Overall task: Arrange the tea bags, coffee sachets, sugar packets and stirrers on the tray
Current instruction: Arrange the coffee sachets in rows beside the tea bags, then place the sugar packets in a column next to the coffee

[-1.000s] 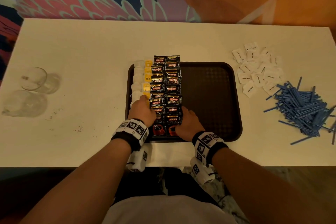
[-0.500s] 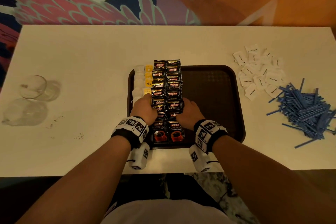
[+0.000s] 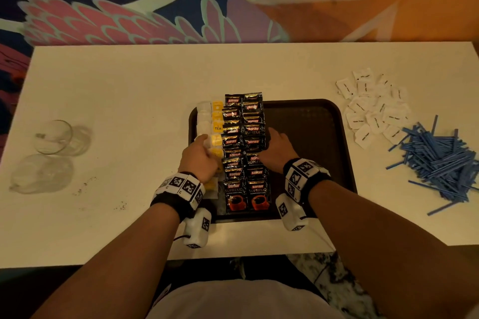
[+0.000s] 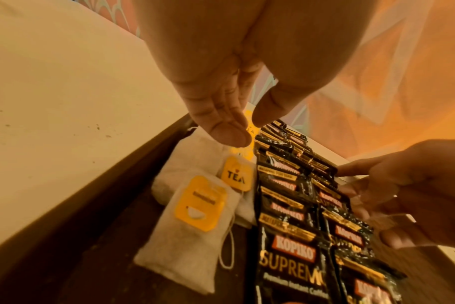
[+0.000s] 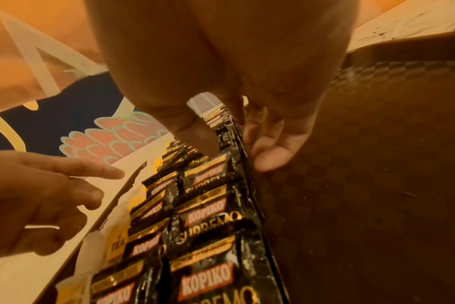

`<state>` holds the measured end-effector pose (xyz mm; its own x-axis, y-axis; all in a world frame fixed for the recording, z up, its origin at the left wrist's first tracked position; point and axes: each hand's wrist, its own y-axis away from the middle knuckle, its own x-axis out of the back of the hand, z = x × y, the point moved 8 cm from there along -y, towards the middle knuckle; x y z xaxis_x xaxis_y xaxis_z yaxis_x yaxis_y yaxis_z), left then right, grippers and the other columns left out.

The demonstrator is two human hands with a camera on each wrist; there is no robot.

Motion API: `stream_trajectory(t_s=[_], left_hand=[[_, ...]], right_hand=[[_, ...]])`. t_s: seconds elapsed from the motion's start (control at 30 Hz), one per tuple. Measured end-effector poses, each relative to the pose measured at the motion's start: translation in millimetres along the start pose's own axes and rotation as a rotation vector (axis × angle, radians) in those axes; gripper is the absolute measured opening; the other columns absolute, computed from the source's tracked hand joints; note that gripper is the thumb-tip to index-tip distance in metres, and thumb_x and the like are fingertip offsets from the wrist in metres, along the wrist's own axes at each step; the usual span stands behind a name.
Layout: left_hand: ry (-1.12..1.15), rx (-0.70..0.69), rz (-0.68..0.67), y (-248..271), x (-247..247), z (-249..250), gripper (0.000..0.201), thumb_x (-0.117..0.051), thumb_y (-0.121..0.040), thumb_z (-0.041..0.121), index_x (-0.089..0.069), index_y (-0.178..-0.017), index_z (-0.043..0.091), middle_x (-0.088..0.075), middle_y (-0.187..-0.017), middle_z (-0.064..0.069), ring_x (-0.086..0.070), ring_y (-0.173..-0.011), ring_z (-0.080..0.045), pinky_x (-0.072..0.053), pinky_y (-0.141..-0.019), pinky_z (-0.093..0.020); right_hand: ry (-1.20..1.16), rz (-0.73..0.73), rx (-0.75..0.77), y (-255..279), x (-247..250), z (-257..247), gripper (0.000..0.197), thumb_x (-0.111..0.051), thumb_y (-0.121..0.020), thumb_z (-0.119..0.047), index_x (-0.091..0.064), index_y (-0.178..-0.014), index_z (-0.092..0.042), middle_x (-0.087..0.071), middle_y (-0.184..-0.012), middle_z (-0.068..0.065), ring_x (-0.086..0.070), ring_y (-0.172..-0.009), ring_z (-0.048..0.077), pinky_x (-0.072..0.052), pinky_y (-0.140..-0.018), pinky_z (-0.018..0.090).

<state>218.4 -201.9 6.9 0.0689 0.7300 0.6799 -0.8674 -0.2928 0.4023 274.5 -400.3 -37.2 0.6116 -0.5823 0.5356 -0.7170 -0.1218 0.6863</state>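
A brown tray (image 3: 311,137) holds a column of tea bags (image 3: 217,127) with yellow tags along its left side and two columns of black coffee sachets (image 3: 243,137) beside them. My left hand (image 3: 204,142) hovers over the tea bags (image 4: 195,216), fingers straight and thumb close, holding nothing (image 4: 244,125). My right hand (image 3: 272,137) lies with straight fingers against the right edge of the coffee sachets (image 5: 203,216), thumb on top (image 5: 234,152). White sugar packets (image 3: 373,109) and blue stirrers (image 3: 440,160) lie in loose piles on the table to the right of the tray.
Two clear glasses (image 3: 54,137) lie on the white table (image 3: 129,85) at the far left, with dark crumbs near them. The tray's right half (image 5: 364,185) is bare. A patterned wall runs behind the table's far edge.
Both hands have slid forward along the rows from the tray's near end to its middle. The left hand has shifted left from the coffee sachets to over the tea bags.
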Motion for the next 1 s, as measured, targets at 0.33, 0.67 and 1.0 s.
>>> stream_trajectory(t_s=[0.33, 0.67, 1.0], left_hand=[[-0.053, 0.021, -0.048, 2.2, 10.2, -31.5, 0.013, -0.054, -0.092, 0.018, -0.066, -0.098, 0.019, -0.062, -0.089, 0.002, -0.055, -0.081, -0.015, -0.043, -0.074, -0.025], [-0.186, -0.124, -0.2, 4.1, -21.8, 9.5, 0.031, -0.054, -0.095, 0.034, -0.064, -0.076, 0.012, -0.062, -0.073, -0.002, -0.057, -0.073, -0.019, -0.036, -0.06, -0.026], [-0.361, -0.369, -0.358, -6.1, -128.0, 169.2, 0.021, -0.065, -0.087, 0.035, -0.064, -0.103, 0.02, -0.062, -0.101, 0.002, -0.059, -0.092, -0.014, -0.046, -0.078, -0.024]], right_hand=[[-0.027, 0.147, 0.038, 41.6, 18.1, 20.0, 0.02, -0.05, -0.092, -0.013, -0.064, -0.104, -0.021, -0.066, -0.109, 0.004, -0.063, -0.092, 0.016, -0.052, -0.078, 0.025], [-0.112, 0.198, -0.108, 93.4, 41.1, 91.2, 0.011, -0.062, -0.092, -0.032, -0.065, -0.085, -0.023, -0.063, -0.085, -0.006, -0.06, -0.083, 0.01, -0.045, -0.071, 0.023], [-0.159, 0.112, -0.119, 83.2, 94.5, 182.8, 0.012, -0.061, -0.089, -0.031, -0.069, -0.09, -0.023, -0.066, -0.097, -0.002, -0.06, -0.089, 0.015, -0.046, -0.075, 0.025]])
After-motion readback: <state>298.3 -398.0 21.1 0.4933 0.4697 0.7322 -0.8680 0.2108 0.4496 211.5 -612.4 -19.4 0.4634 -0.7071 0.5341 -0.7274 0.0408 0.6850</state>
